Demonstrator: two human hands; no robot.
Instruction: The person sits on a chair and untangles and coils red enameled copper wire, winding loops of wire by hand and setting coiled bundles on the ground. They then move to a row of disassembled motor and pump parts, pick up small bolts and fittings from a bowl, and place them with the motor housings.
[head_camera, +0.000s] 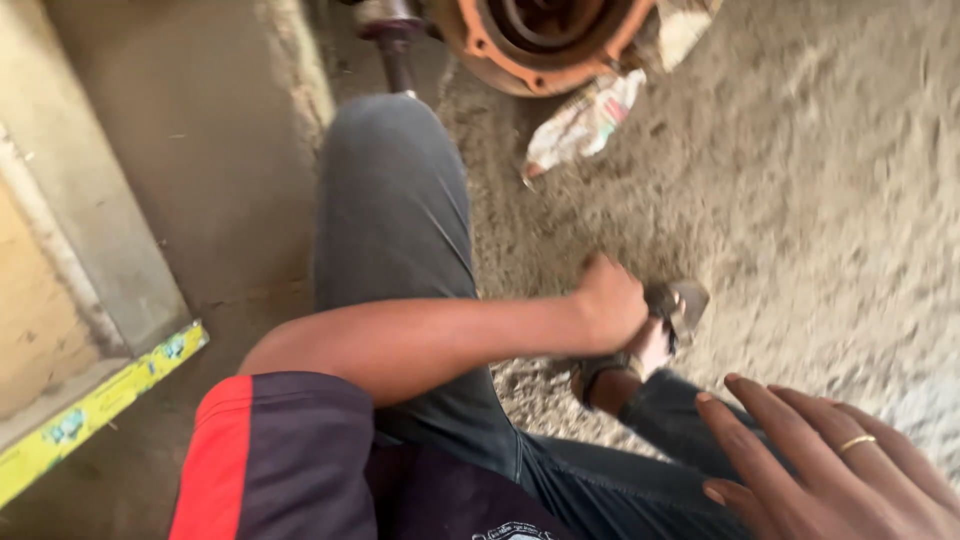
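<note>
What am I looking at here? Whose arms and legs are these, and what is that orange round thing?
This is one picture from a camera worn on a person's head, looking down. The person sits on sandy ground in dark jeans. Their left hand is closed in a fist beside a sandal on their foot; it is too blurry to tell whether it grips anything. Their right hand is open and empty, with a ring. The orange round thing is a rusty metal machine part. Crumpled paper lies beside it.

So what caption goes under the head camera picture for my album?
Seated on sandy ground, left hand closed at a sandalled foot, right hand open, rusty orange hub ahead.
</note>
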